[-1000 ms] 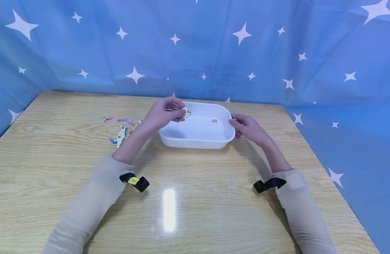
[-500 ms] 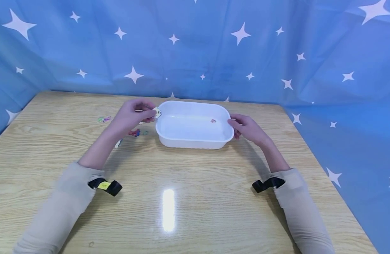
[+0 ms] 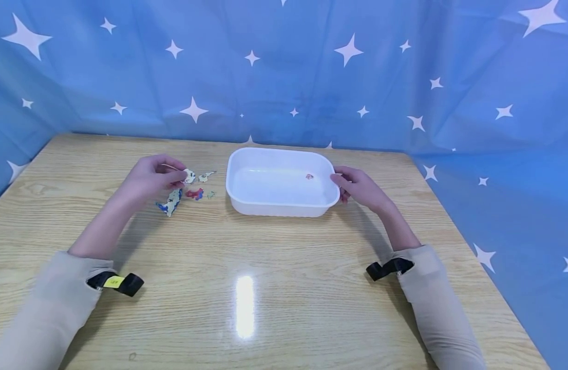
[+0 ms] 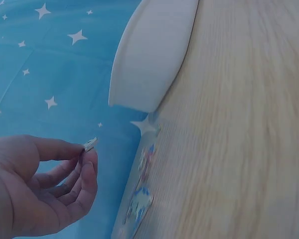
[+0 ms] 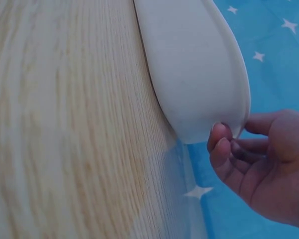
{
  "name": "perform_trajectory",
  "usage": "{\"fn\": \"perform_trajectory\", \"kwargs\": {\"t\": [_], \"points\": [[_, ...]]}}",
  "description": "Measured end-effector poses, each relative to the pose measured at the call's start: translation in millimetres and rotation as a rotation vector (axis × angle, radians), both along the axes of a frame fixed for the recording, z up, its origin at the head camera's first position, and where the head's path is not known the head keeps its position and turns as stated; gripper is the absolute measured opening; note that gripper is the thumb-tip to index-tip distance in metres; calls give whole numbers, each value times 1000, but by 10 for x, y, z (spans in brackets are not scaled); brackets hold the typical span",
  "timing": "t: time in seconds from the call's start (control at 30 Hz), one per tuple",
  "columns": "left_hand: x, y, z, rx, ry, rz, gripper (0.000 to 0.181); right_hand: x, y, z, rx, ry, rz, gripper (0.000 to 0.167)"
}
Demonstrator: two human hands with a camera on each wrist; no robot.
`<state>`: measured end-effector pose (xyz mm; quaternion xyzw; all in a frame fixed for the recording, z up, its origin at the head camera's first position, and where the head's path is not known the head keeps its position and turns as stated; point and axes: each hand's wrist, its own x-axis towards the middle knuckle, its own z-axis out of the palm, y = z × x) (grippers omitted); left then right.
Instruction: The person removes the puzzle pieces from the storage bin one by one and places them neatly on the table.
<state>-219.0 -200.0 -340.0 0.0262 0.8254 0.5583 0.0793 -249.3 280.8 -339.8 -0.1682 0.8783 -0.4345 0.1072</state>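
My left hand (image 3: pixel 156 177) pinches a small flat cream piece with dark marks (image 3: pixel 189 176) between thumb and fingertips, above the table left of the white plastic basin (image 3: pixel 284 209). In the left wrist view the cream piece (image 4: pixel 90 145) shows edge-on at the fingertips. Close by lie a cream-and-blue cutout (image 3: pixel 171 202), a red-and-blue cutout (image 3: pixel 194 193), a small green cutout (image 3: pixel 211 195) and another cream cutout (image 3: pixel 205 177). At the basin's right end my right hand (image 3: pixel 360 187) grips the rim, thumb on top and fingers outside. One small reddish piece (image 3: pixel 309 176) lies inside the basin.
The wooden table (image 3: pixel 196 318) reaches back to a blue curtain with white stars (image 3: pixel 284 67). Both sleeves carry a black wrist strap, the left one (image 3: pixel 122 283) with a yellow label. My left hand and forearm may cover other cutouts.
From over the basin's left part, my left hand has moved left past the rim, carrying the cream piece to the cutouts. My right hand keeps its grip on the basin, which stays in place.
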Motion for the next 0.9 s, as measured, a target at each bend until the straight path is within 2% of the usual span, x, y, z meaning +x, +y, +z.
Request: {"fn": "perform_trajectory", "kwargs": {"t": [0.37, 0.67, 0.9], "points": [[120, -288, -14, -78, -50, -4, 40, 3, 5, 1, -6, -2, 7, 38], [99, -511, -78, -134, -122, 19, 45, 8, 2, 6, 0, -4, 10, 38], [97, -530, -119, -217, -100, 11, 38, 14, -6, 12, 11, -2, 7, 37]]}}
